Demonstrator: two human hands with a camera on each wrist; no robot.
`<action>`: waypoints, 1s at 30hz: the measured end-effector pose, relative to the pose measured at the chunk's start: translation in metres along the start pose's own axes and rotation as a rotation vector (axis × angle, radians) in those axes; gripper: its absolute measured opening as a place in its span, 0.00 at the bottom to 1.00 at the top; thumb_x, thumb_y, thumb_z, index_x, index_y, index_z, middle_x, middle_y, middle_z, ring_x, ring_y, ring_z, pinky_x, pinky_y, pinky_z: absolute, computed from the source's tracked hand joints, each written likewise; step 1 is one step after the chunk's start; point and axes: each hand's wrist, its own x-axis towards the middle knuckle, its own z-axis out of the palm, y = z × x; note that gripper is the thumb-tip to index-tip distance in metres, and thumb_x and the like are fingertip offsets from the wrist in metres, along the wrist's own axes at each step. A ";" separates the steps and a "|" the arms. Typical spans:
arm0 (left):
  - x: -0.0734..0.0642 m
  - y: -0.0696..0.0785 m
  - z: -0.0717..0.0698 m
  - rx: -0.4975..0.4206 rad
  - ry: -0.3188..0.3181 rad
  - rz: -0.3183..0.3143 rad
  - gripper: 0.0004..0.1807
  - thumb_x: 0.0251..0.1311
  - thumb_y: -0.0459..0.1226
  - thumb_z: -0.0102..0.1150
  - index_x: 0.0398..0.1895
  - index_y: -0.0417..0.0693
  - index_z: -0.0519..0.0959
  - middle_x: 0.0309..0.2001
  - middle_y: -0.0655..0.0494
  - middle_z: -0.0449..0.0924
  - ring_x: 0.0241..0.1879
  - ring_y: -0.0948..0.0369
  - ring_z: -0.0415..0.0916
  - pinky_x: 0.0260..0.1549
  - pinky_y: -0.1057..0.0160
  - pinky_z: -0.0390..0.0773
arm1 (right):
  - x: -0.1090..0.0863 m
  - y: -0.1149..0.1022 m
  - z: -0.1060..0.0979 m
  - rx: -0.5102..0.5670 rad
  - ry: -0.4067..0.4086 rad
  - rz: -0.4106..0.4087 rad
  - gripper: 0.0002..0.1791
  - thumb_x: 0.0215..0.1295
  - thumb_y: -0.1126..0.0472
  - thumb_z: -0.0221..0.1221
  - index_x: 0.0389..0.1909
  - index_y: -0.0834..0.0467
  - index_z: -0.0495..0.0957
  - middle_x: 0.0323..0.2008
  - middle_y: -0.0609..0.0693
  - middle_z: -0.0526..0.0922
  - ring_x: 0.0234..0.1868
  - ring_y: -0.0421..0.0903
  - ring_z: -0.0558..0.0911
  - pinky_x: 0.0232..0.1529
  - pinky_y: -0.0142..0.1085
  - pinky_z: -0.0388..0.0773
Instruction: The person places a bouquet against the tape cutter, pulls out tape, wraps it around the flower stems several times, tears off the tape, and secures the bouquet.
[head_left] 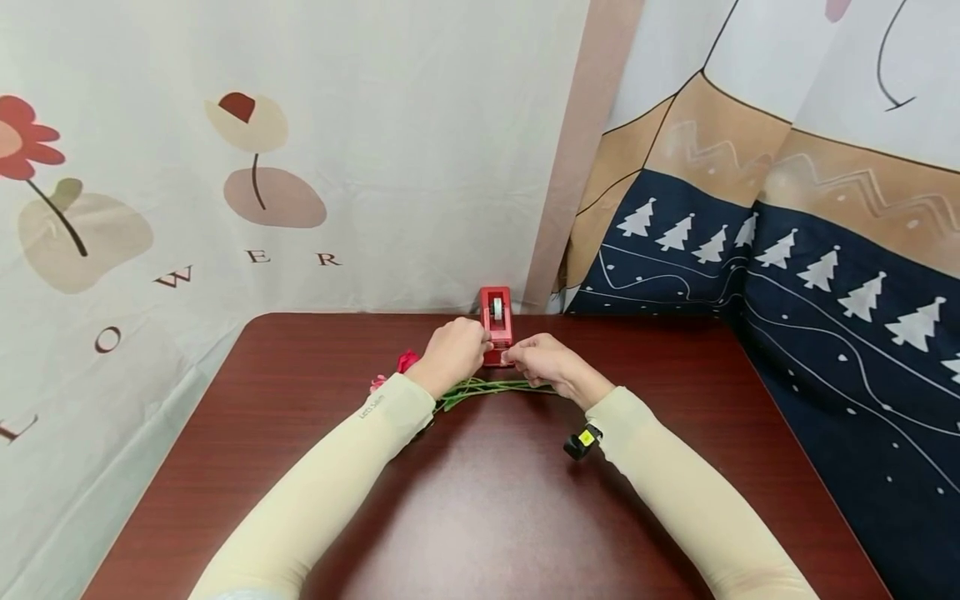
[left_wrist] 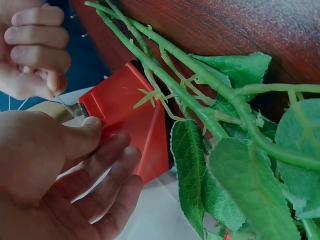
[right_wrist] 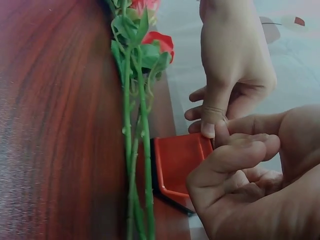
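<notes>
A red tape dispenser (head_left: 496, 335) with a tape roll stands near the table's far edge. My left hand (head_left: 457, 346) holds its front end, the thumb resting beside the toothed cutter and the fingers along its side in the left wrist view. From the cutter a short strip of clear tape (left_wrist: 65, 106) runs to my right hand (head_left: 551, 362), which pinches its end between thumb and forefinger. Long green flower stems (right_wrist: 127, 125) lie on the table just in front of the dispenser. Leaves (left_wrist: 250, 180) and a red flower (right_wrist: 162, 42) are at their left end, partly hidden by my left wrist in the head view.
The dark red-brown table (head_left: 495, 500) ends at a pale curtain (head_left: 420, 167) with printed flowers right behind the dispenser. A navy curtain (head_left: 675, 275) with white trees hangs at the right. A pink flower (head_left: 377, 382) lies near my left sleeve.
</notes>
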 end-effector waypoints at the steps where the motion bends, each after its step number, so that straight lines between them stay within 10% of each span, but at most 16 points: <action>1: 0.000 0.000 0.000 0.001 0.000 0.002 0.13 0.80 0.40 0.64 0.38 0.49 0.93 0.33 0.55 0.91 0.34 0.56 0.87 0.37 0.50 0.87 | -0.002 0.001 0.000 -0.005 0.000 -0.002 0.19 0.77 0.59 0.62 0.52 0.74 0.82 0.18 0.41 0.64 0.19 0.38 0.61 0.24 0.31 0.60; 30: 0.002 -0.002 -0.001 0.009 -0.005 0.012 0.13 0.81 0.41 0.63 0.38 0.51 0.93 0.29 0.58 0.89 0.31 0.59 0.83 0.35 0.54 0.85 | -0.020 0.026 0.012 -0.093 0.004 -0.074 0.15 0.77 0.60 0.60 0.46 0.71 0.86 0.19 0.43 0.68 0.20 0.40 0.66 0.25 0.33 0.65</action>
